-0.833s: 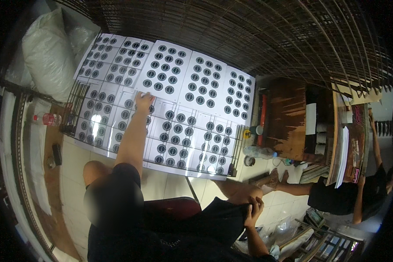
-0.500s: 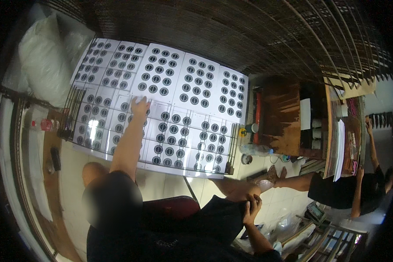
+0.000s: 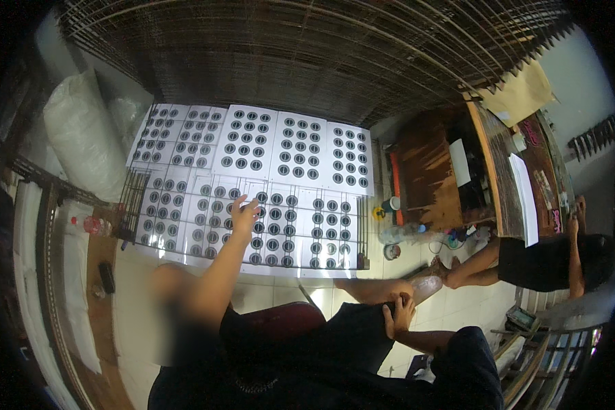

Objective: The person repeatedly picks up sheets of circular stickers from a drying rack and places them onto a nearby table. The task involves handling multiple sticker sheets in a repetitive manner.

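Note:
My left hand (image 3: pixel 244 213) reaches out over white sheets (image 3: pixel 253 176) printed with rows of dark round marks. Its fingers are spread, slightly bent, with nothing visible in them; whether the fingertips touch a sheet or a wire, I cannot tell. The sheets lie side by side in two rows. Thin wires of a metal rack (image 3: pixel 363 236) cross over the near row, while the right part of the far row has no wires over it. My right hand (image 3: pixel 400 316) rests on my bent knee, fingers laid over dark cloth, holding nothing visible.
Stacked wire racks (image 3: pixel 287 61) rise beyond the sheets. A large plastic bag (image 3: pixel 85 137) and a red-capped bottle (image 3: pixel 92 224) are at left. To the right are a wooden cabinet (image 3: pixel 424 195), a cup (image 3: pixel 391 204) and a person in black (image 3: pixel 560 263) at a bench.
My left hand has moved to the right across the sheets, and its fingers are more spread. The view has shifted. My right hand stays on the knee.

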{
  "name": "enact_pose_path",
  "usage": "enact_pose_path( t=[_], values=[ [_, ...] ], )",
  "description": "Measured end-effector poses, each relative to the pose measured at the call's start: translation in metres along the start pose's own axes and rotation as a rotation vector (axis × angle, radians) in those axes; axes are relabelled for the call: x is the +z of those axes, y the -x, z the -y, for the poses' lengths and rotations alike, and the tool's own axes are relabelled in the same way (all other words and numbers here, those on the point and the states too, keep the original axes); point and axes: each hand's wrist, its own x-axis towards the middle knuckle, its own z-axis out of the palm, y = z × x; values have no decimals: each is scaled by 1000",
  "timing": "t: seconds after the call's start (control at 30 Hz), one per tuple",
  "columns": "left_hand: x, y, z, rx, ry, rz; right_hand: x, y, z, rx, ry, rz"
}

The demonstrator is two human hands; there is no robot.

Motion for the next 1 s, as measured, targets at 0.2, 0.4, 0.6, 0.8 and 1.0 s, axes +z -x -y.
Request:
enact_pose_path(
  t=[0.2, 0.4, 0.6, 0.8, 1.0],
  values=[
    [40, 116, -61, 64, -57, 354, 2, 5, -1, -62, -71, -104],
    [-3, 251, -33, -154, -99, 663, -3, 5, 2, -36, -212, -196],
    [-36, 283, 54, -460, -485, 613, -5, -2, -20, 59, -929, -373],
    [-23, 256, 55, -327, -534, 535, -101, -96, -139, 261, -1235, -949],
    [-28, 254, 64, -299, -537, 469, -251, -143, -219, 198, -1772, -1006]
  ],
)
